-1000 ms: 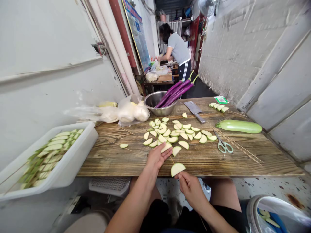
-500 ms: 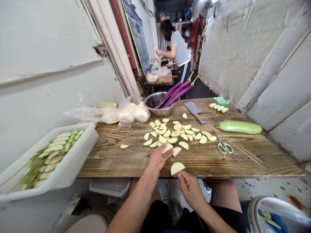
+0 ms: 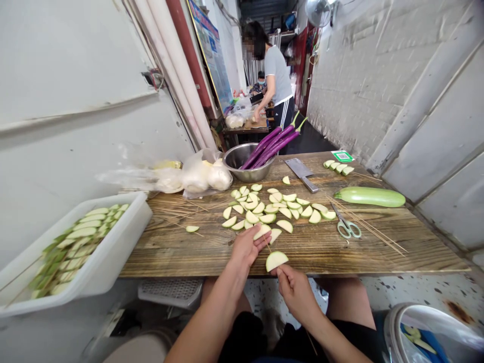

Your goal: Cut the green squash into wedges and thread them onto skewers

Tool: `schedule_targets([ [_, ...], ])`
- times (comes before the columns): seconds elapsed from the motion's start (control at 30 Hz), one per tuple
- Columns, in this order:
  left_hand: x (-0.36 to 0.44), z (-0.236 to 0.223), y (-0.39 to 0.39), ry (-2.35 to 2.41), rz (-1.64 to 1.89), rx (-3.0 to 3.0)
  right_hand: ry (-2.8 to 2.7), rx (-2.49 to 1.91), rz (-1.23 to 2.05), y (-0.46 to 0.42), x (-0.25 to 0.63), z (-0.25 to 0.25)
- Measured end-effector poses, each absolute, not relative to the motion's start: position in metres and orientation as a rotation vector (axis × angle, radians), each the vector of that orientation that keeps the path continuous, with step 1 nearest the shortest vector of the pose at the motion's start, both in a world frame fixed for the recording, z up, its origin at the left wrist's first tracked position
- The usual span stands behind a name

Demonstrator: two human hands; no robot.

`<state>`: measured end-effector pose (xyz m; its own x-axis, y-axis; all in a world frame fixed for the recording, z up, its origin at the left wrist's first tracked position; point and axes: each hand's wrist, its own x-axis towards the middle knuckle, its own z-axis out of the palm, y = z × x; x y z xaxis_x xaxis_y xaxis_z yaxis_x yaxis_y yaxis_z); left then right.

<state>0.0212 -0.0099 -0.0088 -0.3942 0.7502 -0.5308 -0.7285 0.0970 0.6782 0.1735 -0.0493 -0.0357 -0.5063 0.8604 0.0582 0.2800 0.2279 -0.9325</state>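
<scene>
My left hand (image 3: 246, 245) is closed on a pale green-rimmed zucchini slice (image 3: 261, 232) at the front of the wooden table. A thin bamboo skewer (image 3: 267, 245) runs from that slice down to a larger half-round zucchini slice (image 3: 276, 260). Just below this larger slice, my right hand (image 3: 297, 290) pinches the skewer, whose tail shows again beneath my wrist. Beyond my hands lies a loose spread of half-round zucchini slices (image 3: 285, 226). One slice (image 3: 192, 229) lies apart on the left.
Right: scissors (image 3: 348, 228), a whole zucchini (image 3: 370, 196), a cleaver (image 3: 301, 172), a filled skewer (image 3: 338, 167). Back: a steel bowl (image 3: 249, 175) with eggplants (image 3: 269, 147). Left: a white tub (image 3: 132, 237) of skewered slices, bare skewers (image 3: 181, 209). A co-worker (image 3: 278, 75) stands behind; a bucket (image 3: 397, 327) is lower right.
My hands keep nearly the same hold on the slices and skewer. In the background, the co-worker's arm has come down to the far table, and another person now shows behind.
</scene>
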Motion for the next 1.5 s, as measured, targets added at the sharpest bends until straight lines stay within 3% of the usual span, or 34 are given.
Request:
schedule_targets([
  [1.5,0.021,-0.021,-0.001,1.209,1.524,-0.047,-1.911,-1.098,1.214,-0.035,0.154,-0.057],
])
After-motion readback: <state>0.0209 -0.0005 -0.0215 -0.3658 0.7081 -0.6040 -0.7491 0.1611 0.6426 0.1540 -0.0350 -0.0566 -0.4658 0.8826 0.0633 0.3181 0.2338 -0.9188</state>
